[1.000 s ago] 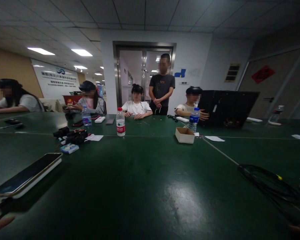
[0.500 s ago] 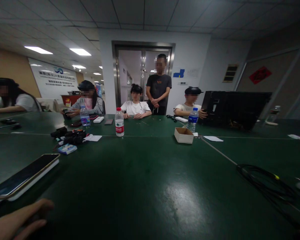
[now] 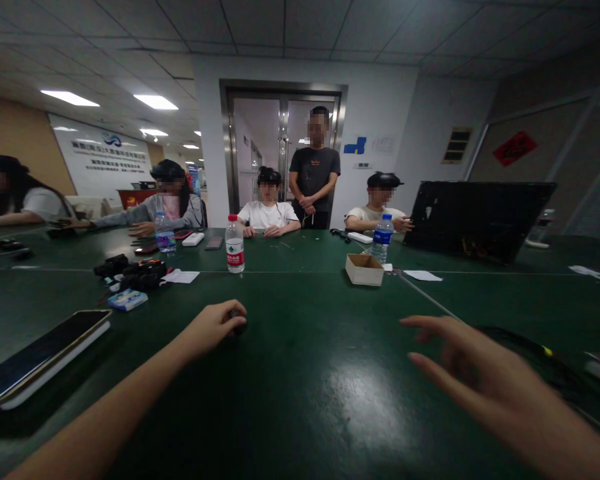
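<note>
My left hand [image 3: 211,328] reaches out over the green table [image 3: 290,400], its fingers closed on a small dark round object [image 3: 237,321]; what kind of thing it is I cannot make out. Beyond that hand stands a water bottle [image 3: 235,250] with a red cap and red label. On the right, my right hand [image 3: 463,360] hovers above the tabletop, thumb and fingers apart, holding nothing. Past it sit a small open cardboard box [image 3: 364,272] and a blue-capped water bottle [image 3: 382,239].
At the left lies a phone [image 3: 45,353] on a white object. Behind it are a blue-and-white packet [image 3: 127,300] and black straps [image 3: 140,275]. A large black screen [image 3: 485,220] stands far right, with coiled cable [image 3: 520,343] nearer. Several people sit opposite; one person [image 3: 315,170] stands.
My left hand has moved from the lower left corner to mid-table and now holds the dark object. My right hand has come into view. A person at left has stretched an arm sideways.
</note>
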`<state>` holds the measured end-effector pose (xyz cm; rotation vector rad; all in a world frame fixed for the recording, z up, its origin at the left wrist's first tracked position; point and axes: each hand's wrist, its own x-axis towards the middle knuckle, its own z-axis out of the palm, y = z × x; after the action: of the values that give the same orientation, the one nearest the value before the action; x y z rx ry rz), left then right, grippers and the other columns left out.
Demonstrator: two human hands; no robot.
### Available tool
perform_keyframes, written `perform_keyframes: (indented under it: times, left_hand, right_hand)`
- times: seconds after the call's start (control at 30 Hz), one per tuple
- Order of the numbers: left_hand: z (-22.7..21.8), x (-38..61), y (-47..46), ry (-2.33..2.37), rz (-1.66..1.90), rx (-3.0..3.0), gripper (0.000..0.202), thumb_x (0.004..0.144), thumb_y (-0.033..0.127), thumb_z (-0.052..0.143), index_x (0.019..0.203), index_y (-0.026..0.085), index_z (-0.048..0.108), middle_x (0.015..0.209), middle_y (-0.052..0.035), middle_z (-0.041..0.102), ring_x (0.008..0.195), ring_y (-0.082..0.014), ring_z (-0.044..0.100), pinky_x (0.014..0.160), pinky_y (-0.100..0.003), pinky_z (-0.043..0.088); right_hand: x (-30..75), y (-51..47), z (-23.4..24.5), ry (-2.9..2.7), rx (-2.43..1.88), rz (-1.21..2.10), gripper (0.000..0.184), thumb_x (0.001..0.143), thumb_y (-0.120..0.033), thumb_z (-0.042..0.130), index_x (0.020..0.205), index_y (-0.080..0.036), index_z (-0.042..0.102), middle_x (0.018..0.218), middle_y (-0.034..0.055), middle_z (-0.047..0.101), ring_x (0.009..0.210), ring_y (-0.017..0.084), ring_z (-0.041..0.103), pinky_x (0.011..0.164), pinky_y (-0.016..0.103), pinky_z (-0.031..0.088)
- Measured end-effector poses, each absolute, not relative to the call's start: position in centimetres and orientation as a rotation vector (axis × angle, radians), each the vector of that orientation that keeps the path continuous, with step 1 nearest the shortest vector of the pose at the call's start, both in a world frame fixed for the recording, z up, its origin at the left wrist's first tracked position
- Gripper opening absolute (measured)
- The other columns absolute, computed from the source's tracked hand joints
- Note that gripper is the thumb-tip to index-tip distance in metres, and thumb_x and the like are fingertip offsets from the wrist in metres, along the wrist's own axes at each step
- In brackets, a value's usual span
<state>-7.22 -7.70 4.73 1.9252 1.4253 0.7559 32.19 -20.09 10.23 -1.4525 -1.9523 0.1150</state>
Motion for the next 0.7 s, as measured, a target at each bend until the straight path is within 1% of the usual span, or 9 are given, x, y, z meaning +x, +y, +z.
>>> perform_keyframes:
  times: [0.07,0.1,0.13,0.2,0.3,0.37,0.5,0.57,0.7]
  left_hand:
    - [3.8,-4.6,-4.9,1.334,0.923,1.784,0.022,0.073,0.035,0.058,0.089,0.019,0.061,0.084,-0.0045,0.063,0.073,-0.0170,0.060,0.060,-0.024,0.049]
    - [3.3,-3.2,-3.6,1.281,1.019,1.726,0.022,0.072,0.033,0.060,0.088,0.018,0.062,0.084,-0.0051,0.063,0.073,-0.0165,0.060,0.060,-0.023,0.050]
    - [2.8,-1.9,-2.3,1.237,1.100,1.662,0.021,0.071,0.031,0.061,0.087,0.017,0.062,0.085,-0.0057,0.063,0.073,-0.0162,0.060,0.059,-0.022,0.050]
    - [2.0,0.5,-0.1,1.188,1.218,1.544,0.021,0.071,0.028,0.063,0.088,0.016,0.062,0.086,-0.0071,0.062,0.074,-0.0159,0.060,0.056,-0.021,0.050]
    - [0.9,3.1,2.2,1.159,1.321,1.452,0.018,0.074,0.027,0.062,0.087,0.015,0.061,0.085,-0.0071,0.061,0.071,-0.0149,0.060,0.053,-0.020,0.050]
    - [0.0,3.9,3.2,1.171,1.375,1.414,0.016,0.075,0.026,0.060,0.086,0.015,0.059,0.082,-0.0057,0.060,0.068,-0.0137,0.060,0.053,-0.020,0.050]
    - [-1.9,3.9,4.2,1.261,1.423,1.298,0.018,0.077,0.030,0.059,0.083,0.014,0.055,0.075,-0.0034,0.058,0.058,-0.0109,0.058,0.052,-0.020,0.049]
    - [-2.5,3.7,4.4,1.249,1.395,1.277,0.018,0.079,0.031,0.057,0.083,0.014,0.054,0.075,-0.0034,0.058,0.057,-0.0107,0.058,0.052,-0.020,0.049]
    - [-2.9,3.7,4.4,1.136,1.316,1.311,0.017,0.084,0.028,0.047,0.085,0.014,0.056,0.077,-0.0043,0.059,0.062,-0.0113,0.060,0.052,-0.018,0.050]
  right_hand:
    - [28.3,-16.2,10.1,-2.140,-1.421,0.480,0.027,0.078,-0.038,0.059,0.104,-0.029,0.059,0.091,0.0082,0.057,0.059,0.016,0.053,0.048,0.028,0.046]
    - [26.5,-14.0,9.7,-2.161,-1.404,0.586,0.023,0.077,-0.033,0.060,0.100,-0.027,0.061,0.092,0.0071,0.057,0.061,0.015,0.054,0.050,0.027,0.046]
    - [25.0,-11.7,9.0,-2.131,-1.411,0.638,0.027,0.075,-0.029,0.063,0.101,-0.026,0.060,0.092,0.0066,0.057,0.062,0.015,0.056,0.052,0.026,0.047]
    - [22.6,-7.1,6.9,-1.992,-1.429,0.696,0.046,0.071,-0.023,0.067,0.114,-0.023,0.052,0.101,0.0084,0.053,0.063,0.013,0.057,0.054,0.025,0.048]
    - [20.1,-1.5,3.6,-1.767,-1.369,0.987,0.062,0.070,-0.021,0.067,0.125,-0.023,0.038,0.112,0.0111,0.047,0.051,0.008,0.056,0.044,0.022,0.048]
    - [18.7,1.0,1.8,-1.701,-1.269,1.086,0.057,0.071,-0.017,0.066,0.122,-0.022,0.040,0.105,0.0084,0.051,0.050,0.008,0.056,0.042,0.020,0.048]
    - [16.9,3.0,-0.2,-1.668,-1.148,1.036,0.028,0.073,-0.007,0.059,0.098,-0.016,0.055,0.078,0.0005,0.056,0.052,0.009,0.058,0.044,0.017,0.048]
    - [16.8,3.0,-0.7,-1.624,-1.101,1.047,0.023,0.073,-0.006,0.057,0.095,-0.015,0.056,0.072,-0.0010,0.056,0.051,0.009,0.058,0.044,0.018,0.048]
    - [17.6,3.0,-1.2,-1.501,-1.021,1.174,0.023,0.073,-0.007,0.058,0.095,-0.013,0.055,0.063,-0.0021,0.057,0.051,0.010,0.058,0.048,0.020,0.049]
